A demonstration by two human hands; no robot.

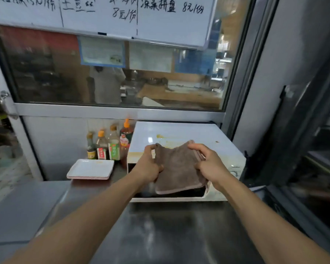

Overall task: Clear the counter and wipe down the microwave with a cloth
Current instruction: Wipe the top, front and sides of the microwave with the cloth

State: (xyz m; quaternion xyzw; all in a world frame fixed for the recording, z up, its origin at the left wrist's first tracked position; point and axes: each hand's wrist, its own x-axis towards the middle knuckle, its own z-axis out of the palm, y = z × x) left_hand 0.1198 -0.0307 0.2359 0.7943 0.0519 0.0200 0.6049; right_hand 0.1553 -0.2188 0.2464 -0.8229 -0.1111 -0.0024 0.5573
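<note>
Wide glass window (112, 73) in a pale metal frame (111, 111), kitchen worktops dimly seen beyond. Whiteboard (122, 14) with handwritten characters hung above, overlapping the pane. Grey wall (293, 54) to the right. Speckled floor (2, 180) at far left. Soft, cool light, faint reflections.

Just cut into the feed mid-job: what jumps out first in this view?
Dead centre, both hands, left hand and right hand, hold a brown cloth spread in front of the white microwave, whose top shows yellowish stains. Left of it stand four sauce bottles against the wall, with stacked white plates in front on the steel counter.
</note>
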